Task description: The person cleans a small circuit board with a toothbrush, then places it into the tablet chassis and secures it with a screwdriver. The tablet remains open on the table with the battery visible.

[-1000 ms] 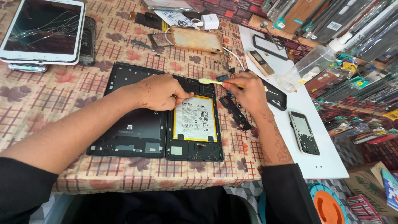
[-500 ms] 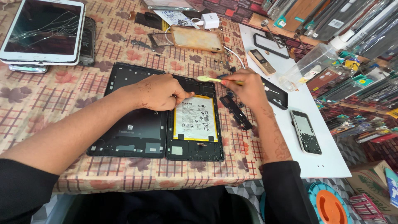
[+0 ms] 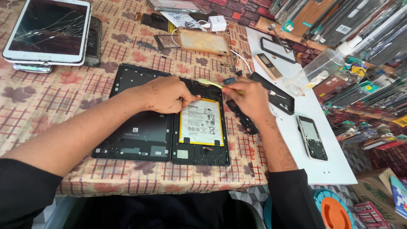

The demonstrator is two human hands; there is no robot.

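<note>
opened tablet: lying back-side up on the patterned tablecloth, roughly centre of the table, with its dark inner frame exposed and the battery sitting in the right half, white and yellow-edged

tool: thin yellowish pry stick, looks like plastic; it's angled across the top edge of the tablet, just above the battery

right hand: fingers pinched together on the pry stick, pen-style grip, knuckles up, wrist hovering over the tablet's right edge, forearm coming in from the lower right

left hand: palm down, fingers curled and pressed on the frame just left of the battery's top corner; it's bracing, not gripping anything, forearm runs in long from the lower left

how I'd do this bit: keep the stick shallow and almost flat, work along the edge rather than digging, and stay off the battery pouch itself because a poke or a bend there is the real risk. The bracing hand is doing the right job, so the frame shouldn't slide on the cloth

watch out for: the small loose black strip just beside the tablet's right edge, easy to knock with that wrist

other stuff around: cracked white tablet top left, well apart; white mat on the right with a phone and a black phone case lying on it

can't tell: whether the stick tip is actually under anything, the fingers hide it
</note>
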